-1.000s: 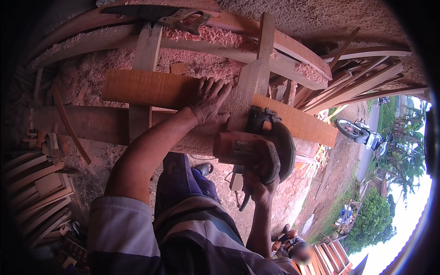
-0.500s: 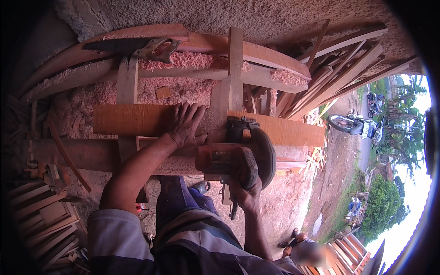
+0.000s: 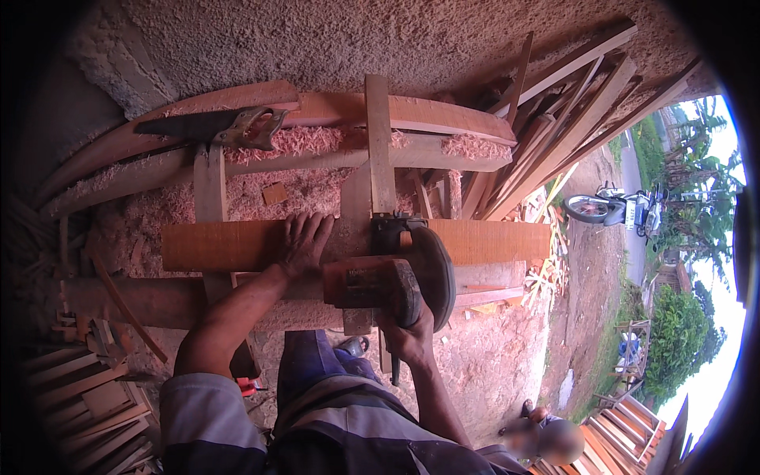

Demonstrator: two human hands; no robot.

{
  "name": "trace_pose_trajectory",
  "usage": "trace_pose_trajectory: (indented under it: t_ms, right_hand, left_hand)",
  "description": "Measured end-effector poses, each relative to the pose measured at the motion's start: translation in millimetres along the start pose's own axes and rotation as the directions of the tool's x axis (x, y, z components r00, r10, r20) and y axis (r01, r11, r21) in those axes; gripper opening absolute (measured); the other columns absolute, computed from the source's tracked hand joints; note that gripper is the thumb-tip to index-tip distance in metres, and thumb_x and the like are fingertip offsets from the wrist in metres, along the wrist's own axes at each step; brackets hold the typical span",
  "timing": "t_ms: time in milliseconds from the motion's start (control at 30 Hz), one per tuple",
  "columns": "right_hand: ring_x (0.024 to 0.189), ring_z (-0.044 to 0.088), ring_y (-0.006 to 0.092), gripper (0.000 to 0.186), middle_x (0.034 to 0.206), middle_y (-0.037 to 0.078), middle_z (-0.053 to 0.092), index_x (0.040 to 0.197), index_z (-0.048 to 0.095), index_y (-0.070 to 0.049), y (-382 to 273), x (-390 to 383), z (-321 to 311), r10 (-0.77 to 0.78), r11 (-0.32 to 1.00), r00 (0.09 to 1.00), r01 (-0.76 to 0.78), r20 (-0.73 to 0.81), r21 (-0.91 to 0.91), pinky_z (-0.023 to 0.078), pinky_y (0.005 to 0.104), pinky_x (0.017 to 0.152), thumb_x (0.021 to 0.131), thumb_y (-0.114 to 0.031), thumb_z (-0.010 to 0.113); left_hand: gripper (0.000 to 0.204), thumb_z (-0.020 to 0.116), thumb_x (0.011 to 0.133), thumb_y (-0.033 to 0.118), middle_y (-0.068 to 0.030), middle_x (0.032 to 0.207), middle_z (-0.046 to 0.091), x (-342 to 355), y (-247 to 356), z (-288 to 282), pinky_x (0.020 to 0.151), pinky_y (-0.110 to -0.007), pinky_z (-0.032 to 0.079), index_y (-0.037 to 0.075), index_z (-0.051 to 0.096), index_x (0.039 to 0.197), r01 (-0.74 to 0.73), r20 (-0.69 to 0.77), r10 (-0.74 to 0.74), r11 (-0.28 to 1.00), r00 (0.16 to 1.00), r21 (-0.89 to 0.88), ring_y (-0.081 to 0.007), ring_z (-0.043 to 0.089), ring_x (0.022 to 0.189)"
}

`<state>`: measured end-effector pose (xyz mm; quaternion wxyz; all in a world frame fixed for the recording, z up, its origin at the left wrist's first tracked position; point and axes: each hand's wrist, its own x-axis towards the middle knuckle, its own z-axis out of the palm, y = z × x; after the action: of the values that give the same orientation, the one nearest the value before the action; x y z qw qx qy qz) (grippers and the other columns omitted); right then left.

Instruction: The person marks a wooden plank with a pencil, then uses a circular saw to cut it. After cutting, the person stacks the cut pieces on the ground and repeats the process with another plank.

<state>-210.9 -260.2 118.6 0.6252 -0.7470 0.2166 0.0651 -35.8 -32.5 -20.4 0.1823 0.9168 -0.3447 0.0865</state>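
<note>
- Rough wall (image 3: pixel 317 39) backs the plank (image 3: pixel 214 247), head view.
- Left hand (image 3: pixel 304 249), fingers parted, rests on the plank, which runs left to right.
- Right hand (image 3: pixel 413 336), on the plank's near side, grips a circular saw (image 3: pixel 364 285).

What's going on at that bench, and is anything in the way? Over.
Left hand resting on the board. Right hand gripping the power saw, over the board. Handsaw lying beyond, apart from the board.
</note>
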Motion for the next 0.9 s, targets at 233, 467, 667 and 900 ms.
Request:
trace_pose_trajectory:
  t_ms: [233,467,667,900]
  right_hand:
    - [0.087,0.060,0.0148,0.041,0.095,0.005,0.066,0.113,0.062,-0.002,-11.6,12.1,2.0,-0.012,1.000,1.000,0.012,0.006,-0.004,0.050,0.0323,0.083,0.079,-0.013,0.080]
    - [0.084,0.059,0.0132,0.038,0.093,0.004,0.065,0.111,0.061,-0.001,-23.4,22.1,4.8,-0.067,0.996,0.998,0.066,0.012,0.064,0.051,0.0313,0.079,0.080,-0.012,0.079]
    - [0.082,0.059,0.0121,0.037,0.090,0.003,0.065,0.111,0.061,-0.001,-31.2,36.3,5.8,-0.086,0.996,0.996,0.086,0.000,0.033,0.051,0.0304,0.077,0.079,-0.012,0.078]
    - [0.085,0.062,0.0139,0.039,0.095,0.005,0.069,0.113,0.062,0.000,-35.0,48.9,7.9,-0.132,0.988,0.991,0.132,-0.005,0.081,0.052,0.0320,0.079,0.079,-0.012,0.077]
  left_hand:
    - [0.086,0.063,0.087,0.056,-0.0216,0.144,0.041,3.3,8.4,-14.1,0.117,-0.061,0.016,-0.001,0.041,0.148,0.043,0.058,-0.038,0.995,0.998,-0.089,-0.0412,0.031,0.138]
    - [0.075,0.065,0.083,0.036,-0.0214,0.138,0.045,7.0,11.8,-27.4,0.114,-0.059,0.022,-0.003,0.045,0.144,-0.032,0.005,0.032,0.999,0.999,-0.020,-0.0403,0.038,0.131]
    - [0.079,0.068,0.079,0.038,-0.0219,0.138,0.047,8.4,14.2,-33.4,0.112,-0.060,0.026,-0.002,0.046,0.143,-0.053,0.029,0.051,0.997,0.998,0.053,-0.0413,0.042,0.129]
    - [0.096,0.076,0.072,0.049,-0.0198,0.144,0.044,11.4,17.3,-47.7,0.114,-0.057,0.028,0.001,0.042,0.149,0.008,0.152,-0.018,0.998,0.988,0.061,-0.0397,0.040,0.133]
